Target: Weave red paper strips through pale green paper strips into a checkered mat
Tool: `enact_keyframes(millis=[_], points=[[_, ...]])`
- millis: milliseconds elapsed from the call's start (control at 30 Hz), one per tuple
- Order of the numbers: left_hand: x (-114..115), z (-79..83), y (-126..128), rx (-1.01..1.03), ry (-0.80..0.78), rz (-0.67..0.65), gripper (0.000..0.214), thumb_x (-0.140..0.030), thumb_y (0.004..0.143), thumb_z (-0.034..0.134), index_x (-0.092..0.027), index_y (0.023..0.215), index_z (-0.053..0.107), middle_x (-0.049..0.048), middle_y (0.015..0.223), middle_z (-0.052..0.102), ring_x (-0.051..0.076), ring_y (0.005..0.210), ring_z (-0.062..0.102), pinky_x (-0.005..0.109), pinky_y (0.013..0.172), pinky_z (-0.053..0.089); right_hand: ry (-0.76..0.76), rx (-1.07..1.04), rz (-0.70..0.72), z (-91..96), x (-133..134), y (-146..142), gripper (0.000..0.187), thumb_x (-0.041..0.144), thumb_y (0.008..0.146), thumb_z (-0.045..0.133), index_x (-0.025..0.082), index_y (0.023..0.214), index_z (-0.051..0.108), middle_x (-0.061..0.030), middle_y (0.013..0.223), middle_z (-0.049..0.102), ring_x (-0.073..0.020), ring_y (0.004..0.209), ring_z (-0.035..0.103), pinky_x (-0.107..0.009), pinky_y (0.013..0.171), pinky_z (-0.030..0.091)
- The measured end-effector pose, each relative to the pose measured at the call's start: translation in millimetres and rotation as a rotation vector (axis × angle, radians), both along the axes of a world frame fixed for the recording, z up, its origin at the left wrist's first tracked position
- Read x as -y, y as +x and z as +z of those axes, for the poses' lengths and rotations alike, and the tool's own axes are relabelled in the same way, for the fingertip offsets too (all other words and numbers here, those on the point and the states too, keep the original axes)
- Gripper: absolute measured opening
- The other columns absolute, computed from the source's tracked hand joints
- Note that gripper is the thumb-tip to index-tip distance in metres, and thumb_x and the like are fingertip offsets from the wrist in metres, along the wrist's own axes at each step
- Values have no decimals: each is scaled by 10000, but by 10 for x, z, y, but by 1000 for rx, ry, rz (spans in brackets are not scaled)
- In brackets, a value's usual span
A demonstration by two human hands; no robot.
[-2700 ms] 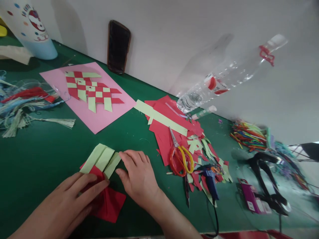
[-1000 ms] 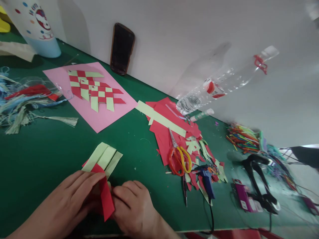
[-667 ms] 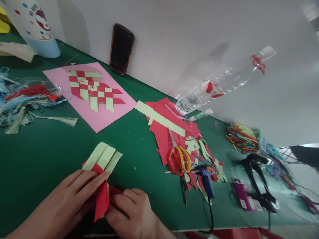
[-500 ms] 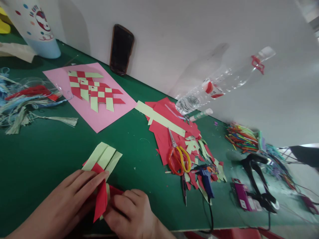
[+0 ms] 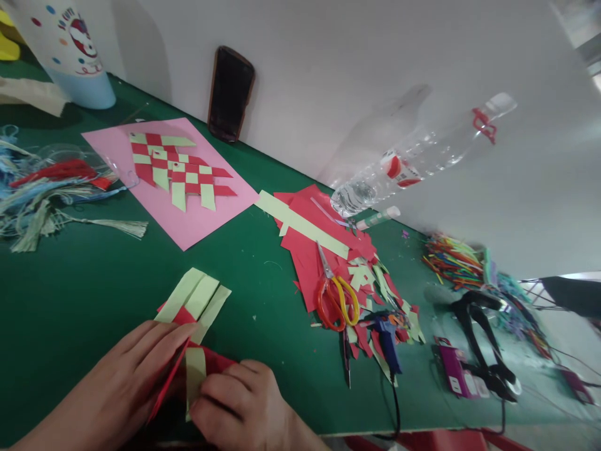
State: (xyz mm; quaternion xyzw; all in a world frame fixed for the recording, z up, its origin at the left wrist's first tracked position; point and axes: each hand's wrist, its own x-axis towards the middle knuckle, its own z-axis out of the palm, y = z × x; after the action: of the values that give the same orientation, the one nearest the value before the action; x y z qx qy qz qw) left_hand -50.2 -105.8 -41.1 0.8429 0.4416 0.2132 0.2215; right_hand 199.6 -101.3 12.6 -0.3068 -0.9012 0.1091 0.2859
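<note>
Work surface: a green-topped bench [image 5: 70, 326] against a white wall [image 5: 357, 62]. Reference: pink card sheet [image 5: 201, 228], bearing a woven red-and-green paper panel [image 5: 181, 169].

Behind the card, a dark phone [image 5: 230, 94] leans on the wall. Left of it lie tangled thread tassels [image 5: 47, 213]. Right of it are a heap of red paper scraps [image 5: 305, 250], orange-and-yellow scissors [image 5: 335, 300], a blue glue gun [image 5: 387, 347] and a clear plastic bottle [image 5: 404, 166]. Farther right, coloured sticks [image 5: 453, 263] are blurred.

Nearer the wearer than the card, pale green paper strips [image 5: 192, 297] lie side by side over red paper [image 5: 211, 357]. Left hand [image 5: 126, 376]: fingers straight, close together, on the red paper. Right hand [image 5: 239, 401]: fingers curled narrowly over the red paper, beside a green strip end. Both thumbs and most of the red paper are hidden; the forearms are cut off by the frame.
</note>
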Motion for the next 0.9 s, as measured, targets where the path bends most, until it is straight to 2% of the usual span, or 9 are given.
enact_keyframes(millis=[133,233,333,433,500,567,633,733,900], points=[[-13,8,12,-7,-7,10,571,-296,1028,552,-287,1588,440,41,1297,752,206,1117,728,310,1046,552,2,1,-17,31,-17,-5,279,221,1116,513,223,895,683,56,795,745,-104,564,535,-289,502,406],[-7,-47,8,-18,23,-4,540,-355,1048,544,-320,1581,461,19,1333,751,211,1134,730,335,1068,551,4,15,-3,35,-10,-4,273,215,1107,526,229,886,685,65,791,747,-92,558,550,-277,504,419],[23,-110,-4,-42,3,-2,503,-389,1041,566,-345,1539,509,4,1358,745,226,1171,722,358,1065,564,0,42,22,-9,2,7,237,214,1082,559,241,887,690,72,813,759,-94,631,629,-267,541,463],[51,-117,-12,-49,-64,35,529,-355,1010,607,-339,1528,504,15,1385,726,237,1194,710,365,1049,581,11,1,22,-70,-5,17,238,373,1067,607,253,877,685,53,839,766,-106,642,655,-267,549,478],[54,-94,-11,-52,-81,33,569,-325,999,611,-353,1550,471,12,1398,717,239,1202,707,376,1056,581,5,-32,23,-87,-15,17,373,535,1056,607,237,838,660,29,789,734,-110,583,625,-269,515,453],[48,-71,-7,-49,-81,32,597,-322,997,610,-361,1569,444,10,1401,716,239,1201,707,375,1049,584,-12,-62,8,-73,-16,10,457,582,1076,558,222,800,619,31,699,667,-111,543,602,-270,508,435],[39,-62,-4,-40,-71,27,593,-326,1001,599,-364,1572,443,6,1398,718,238,1197,709,374,1046,584,-35,-83,-36,-34,-4,-1,444,521,1125,479,217,826,603,33,682,648,-118,541,610,-272,535,448],[36,-69,2,-35,-56,26,577,-324,1008,584,-362,1567,451,8,1386,722,235,1196,710,379,1058,575,-60,-91,-110,41,21,-14,384,400,1160,371,180,989,635,-5,741,702,-138,552,633,-282,542,468],[40,-55,13,8,-65,80,487,-363,989,632,-329,1465,531,33,1306,742,243,1163,719,368,1021,583,-164,24,-212,122,26,23,282,250,1106,426,123,1224,649,-56,801,739,-183,600,666,-294,552,521]])
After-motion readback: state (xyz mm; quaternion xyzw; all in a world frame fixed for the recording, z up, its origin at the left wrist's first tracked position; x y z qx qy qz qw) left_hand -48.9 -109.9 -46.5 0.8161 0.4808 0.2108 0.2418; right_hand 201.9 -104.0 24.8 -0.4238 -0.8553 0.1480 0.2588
